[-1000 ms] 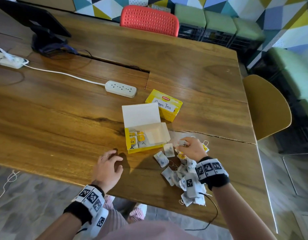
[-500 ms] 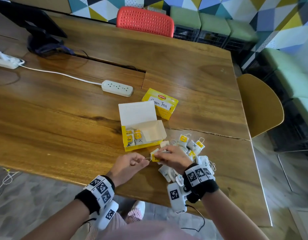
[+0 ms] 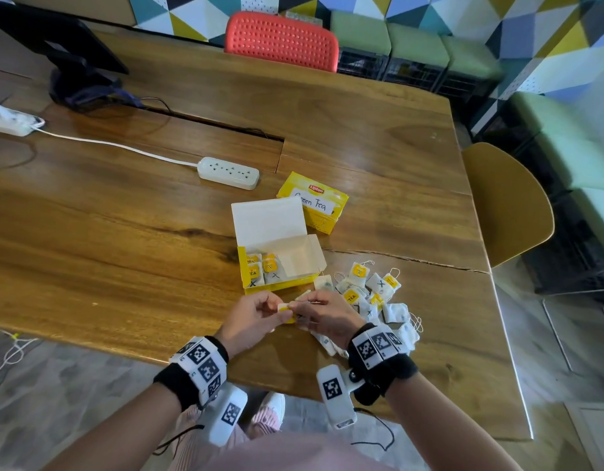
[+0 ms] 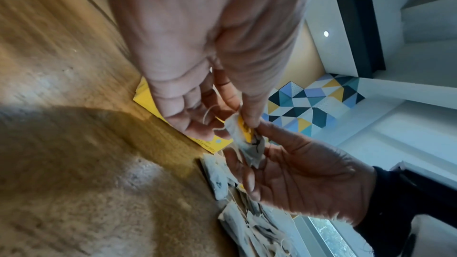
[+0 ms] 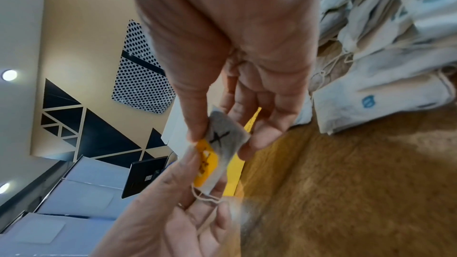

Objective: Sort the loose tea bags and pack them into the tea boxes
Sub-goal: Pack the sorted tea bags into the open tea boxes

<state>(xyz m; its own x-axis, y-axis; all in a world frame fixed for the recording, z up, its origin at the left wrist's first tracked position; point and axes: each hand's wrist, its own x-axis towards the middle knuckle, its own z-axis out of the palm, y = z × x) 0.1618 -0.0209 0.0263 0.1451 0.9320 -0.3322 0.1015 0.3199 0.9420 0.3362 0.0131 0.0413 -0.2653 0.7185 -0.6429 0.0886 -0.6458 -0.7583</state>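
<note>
While both hands, left hand [image 3: 251, 317] and right hand [image 3: 322, 314], pinch one tea bag [image 5: 220, 142] just before the open box [image 3: 276, 263], its limp, light paper seems best held by the edges.

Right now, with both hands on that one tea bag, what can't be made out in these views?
- Held tea bag, head view: mostly hidden by both hands.
- Open tea box, head view: its right half is hidden under an inner flap.
- Green Tea box, head view: closed, contents hidden.
- Loose tea bags: overlapping, count unclear.

Bright daylight, soft shadows, blurred wrist views
</note>
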